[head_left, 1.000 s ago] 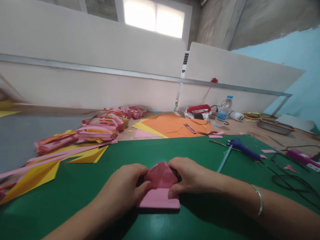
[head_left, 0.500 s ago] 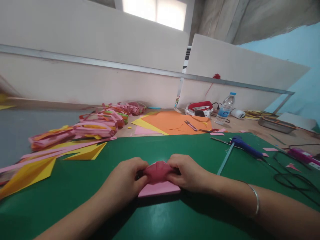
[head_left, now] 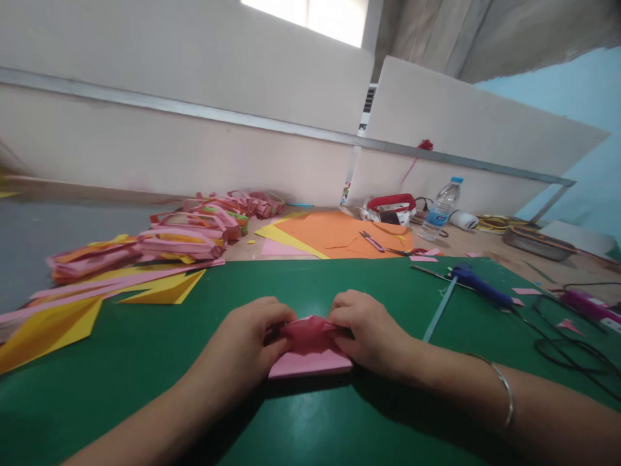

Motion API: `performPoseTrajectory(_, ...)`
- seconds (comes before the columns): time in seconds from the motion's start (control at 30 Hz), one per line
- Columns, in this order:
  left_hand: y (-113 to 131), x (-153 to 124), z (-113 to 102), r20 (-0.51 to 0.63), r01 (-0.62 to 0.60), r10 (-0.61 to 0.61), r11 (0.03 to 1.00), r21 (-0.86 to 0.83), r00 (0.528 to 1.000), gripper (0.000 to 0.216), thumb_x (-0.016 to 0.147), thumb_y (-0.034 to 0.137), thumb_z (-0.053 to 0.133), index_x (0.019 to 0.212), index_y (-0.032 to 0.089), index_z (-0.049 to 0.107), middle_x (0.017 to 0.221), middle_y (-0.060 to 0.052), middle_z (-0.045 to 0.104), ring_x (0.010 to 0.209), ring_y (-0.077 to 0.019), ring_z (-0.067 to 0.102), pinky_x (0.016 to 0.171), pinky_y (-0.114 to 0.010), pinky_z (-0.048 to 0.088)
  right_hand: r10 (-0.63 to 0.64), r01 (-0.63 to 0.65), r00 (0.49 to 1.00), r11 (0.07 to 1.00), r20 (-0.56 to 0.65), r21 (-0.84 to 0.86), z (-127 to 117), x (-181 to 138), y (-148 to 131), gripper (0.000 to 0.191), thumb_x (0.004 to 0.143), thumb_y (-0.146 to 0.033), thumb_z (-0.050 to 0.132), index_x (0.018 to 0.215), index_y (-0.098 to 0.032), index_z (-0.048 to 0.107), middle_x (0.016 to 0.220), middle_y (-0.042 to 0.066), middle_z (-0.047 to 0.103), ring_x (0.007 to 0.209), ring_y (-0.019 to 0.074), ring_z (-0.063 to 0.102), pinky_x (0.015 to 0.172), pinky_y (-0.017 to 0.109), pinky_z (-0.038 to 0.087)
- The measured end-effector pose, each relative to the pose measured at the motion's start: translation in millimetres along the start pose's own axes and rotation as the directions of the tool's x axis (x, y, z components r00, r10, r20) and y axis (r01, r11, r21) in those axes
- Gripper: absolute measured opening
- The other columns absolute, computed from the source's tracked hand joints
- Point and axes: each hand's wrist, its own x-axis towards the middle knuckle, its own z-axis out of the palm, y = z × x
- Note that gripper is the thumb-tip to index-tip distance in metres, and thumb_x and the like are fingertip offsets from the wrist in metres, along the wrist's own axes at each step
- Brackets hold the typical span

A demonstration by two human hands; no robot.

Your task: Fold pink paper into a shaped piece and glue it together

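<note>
The folded pink paper point(head_left: 310, 367) was on or just above the green tabletop point(head_left: 310, 427), its long axis crosswise between the left hand point(head_left: 250, 331) and right hand point(head_left: 371, 331), both about equally near, their fingers point(head_left: 275, 353) pinching opposite ends of its far edge

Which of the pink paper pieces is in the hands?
The folded pink paper at front center, held by the left hand and right hand; the pink bundles and scraps lie apart from them.

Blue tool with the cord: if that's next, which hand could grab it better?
Probably the right hand: it's nearer the blue tool, while the left hand is farther across. Both are holding pink paper.
</note>
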Motion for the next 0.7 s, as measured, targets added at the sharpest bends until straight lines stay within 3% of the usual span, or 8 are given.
performPoseTrajectory(0.23, -2.9, 0.3, 0.7, -0.030, -0.029, 0.027, 0.998, -0.060, 0.999, 0.018, 0.070, 0.011, 0.050, 0.066, 0.019, 0.066, 0.070, 0.001, 0.060, 0.067, -0.0123, 0.057, 0.060, -0.022, 0.041, 0.008, -0.007, 0.998, 1.000, -0.055, 0.020, 2.2, -1.3, -2.1, 0.010, 0.070, -0.007, 0.059, 0.068, -0.016, 0.060, 0.070, 0.001, 0.057, 0.070, 0.0135, 0.046, 0.063, 0.025, 0.032)
performPoseTrajectory(0.4, -4.6, 3.3, -0.3, -0.048, -0.084, 0.080, 0.991, -0.104, 0.996, 0.022, 0.072, 0.012, 0.051, 0.076, 0.022, 0.070, 0.075, 0.001, 0.061, 0.067, -0.0108, 0.057, 0.058, -0.020, 0.041, -0.055, 0.054, 0.996, 0.998, -0.064, -0.019, 4.9, -1.6, -1.2, 0.012, 0.075, -0.009, 0.057, 0.069, -0.017, 0.064, 0.072, 0.002, 0.059, 0.072, 0.0147, 0.047, 0.064, 0.027, 0.030)
performPoseTrajectory(0.53, -6.2, 5.2, 0.7, -0.066, -0.131, 0.126, 0.988, -0.083, 0.990, 0.022, 0.070, 0.009, 0.052, 0.066, 0.020, 0.070, 0.068, 0.001, 0.058, 0.064, -0.0103, 0.056, 0.057, -0.020, 0.040, -0.110, 0.107, 0.992, 0.993, -0.064, -0.044, 4.3, -0.6, -0.6, 0.013, 0.075, -0.010, 0.056, 0.071, -0.017, 0.066, 0.074, 0.003, 0.062, 0.073, 0.0153, 0.048, 0.064, 0.028, 0.029)
performPoseTrajectory(0.7, -9.1, 4.8, 1.4, -0.052, -0.157, 0.153, 0.985, -0.069, 0.987, 0.024, 0.069, 0.007, 0.050, 0.068, 0.021, 0.071, 0.069, 0.001, 0.058, 0.066, -0.0114, 0.056, 0.059, -0.021, 0.041, -0.161, 0.159, 0.987, 0.982, -0.016, -0.097, 0.9, 0.1, 2.3, 0.018, 0.072, -0.006, 0.056, 0.074, -0.019, 0.068, 0.076, 0.003, 0.063, 0.071, 0.0150, 0.049, 0.060, 0.028, 0.026)
